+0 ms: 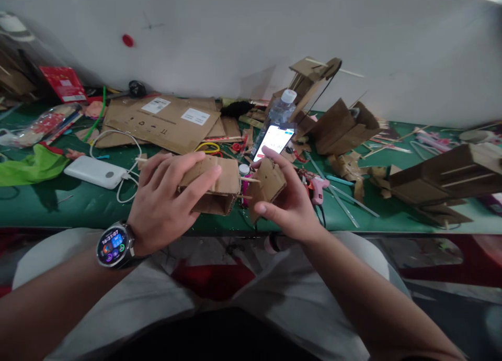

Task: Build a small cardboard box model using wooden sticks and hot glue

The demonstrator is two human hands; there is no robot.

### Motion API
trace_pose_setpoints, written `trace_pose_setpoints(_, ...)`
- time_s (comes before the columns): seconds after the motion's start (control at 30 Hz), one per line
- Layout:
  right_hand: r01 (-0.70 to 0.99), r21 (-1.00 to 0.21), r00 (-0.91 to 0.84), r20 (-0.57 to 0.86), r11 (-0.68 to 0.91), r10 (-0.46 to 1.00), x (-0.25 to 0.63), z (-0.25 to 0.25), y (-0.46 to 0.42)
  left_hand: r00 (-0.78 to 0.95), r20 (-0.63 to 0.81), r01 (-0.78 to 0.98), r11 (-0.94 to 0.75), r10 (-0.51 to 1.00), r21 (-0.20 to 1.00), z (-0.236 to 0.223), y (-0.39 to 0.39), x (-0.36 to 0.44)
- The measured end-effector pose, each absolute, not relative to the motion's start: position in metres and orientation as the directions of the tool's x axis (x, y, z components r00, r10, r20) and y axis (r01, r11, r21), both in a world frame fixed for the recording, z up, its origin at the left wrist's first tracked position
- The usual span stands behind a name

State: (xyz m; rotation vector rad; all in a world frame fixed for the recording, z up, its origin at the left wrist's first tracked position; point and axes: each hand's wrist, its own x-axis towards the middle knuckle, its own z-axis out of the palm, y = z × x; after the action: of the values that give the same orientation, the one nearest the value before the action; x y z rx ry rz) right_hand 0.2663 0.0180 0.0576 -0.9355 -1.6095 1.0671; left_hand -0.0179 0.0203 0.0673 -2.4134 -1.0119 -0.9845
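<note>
My left hand (168,193), with a smartwatch (113,246) on its wrist, grips a small cardboard box (225,175) from above. The box's near side shows an opening. Two thin wooden sticks (250,179) stick out of its right end towards a bent cardboard piece (270,180). My right hand (292,204) holds that piece between thumb and fingers. Whether the sticks pass into the piece I cannot tell. Just behind it, a lit phone (272,143) leans against a clear plastic bottle (282,107).
A white power bank (95,172) with a cable lies left of my hands. Flattened cardboard (160,121) spreads behind. A pink glue gun (318,189) sits to the right, beside clear glue sticks (345,206). Cardboard structures (447,175) stand farther right on the green table (353,222).
</note>
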Motion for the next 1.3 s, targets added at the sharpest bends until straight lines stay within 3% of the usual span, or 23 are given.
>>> trace_pose_setpoints(0.4,0.079,-0.937,-0.221,0.317,0.341,0.922,0.261,0.058,0.017,0.478,0.737,0.732,-0.680,0.479,-0.033,0.069,0.018,-0.019)
trace_pose_setpoints(0.53,0.021,-0.943,-0.145,0.326,0.332,0.934,0.268,0.052,0.027,0.430,0.824,0.716,-0.695,0.369,-0.062,0.073,0.029,-0.031)
trace_pose_setpoints(0.6,0.004,-0.945,-0.112,0.326,0.328,0.939,0.273,0.048,0.033,0.201,0.947,0.668,-0.742,0.250,0.054,0.073,0.038,-0.038)
trace_pose_setpoints(0.63,0.000,-0.945,-0.100,0.326,0.328,0.940,0.275,0.047,0.035,0.096,0.946,0.644,-0.744,0.309,0.178,0.072,0.042,-0.040)
trace_pose_setpoints(0.73,0.001,-0.953,-0.098,0.302,0.303,0.948,0.278,0.044,0.038,0.196,0.769,0.581,-0.704,0.609,0.409,0.069,0.051,-0.041)
trace_pose_setpoints(0.9,0.008,-0.958,-0.175,0.282,0.287,0.943,0.272,0.045,0.033,0.382,0.643,0.514,-0.731,0.664,0.449,0.065,0.051,-0.033)
trace_pose_setpoints(1.3,-0.019,-0.964,-0.216,0.261,0.264,0.941,0.267,0.049,0.025,0.255,0.634,0.367,-0.680,0.730,0.635,0.067,0.049,-0.031)
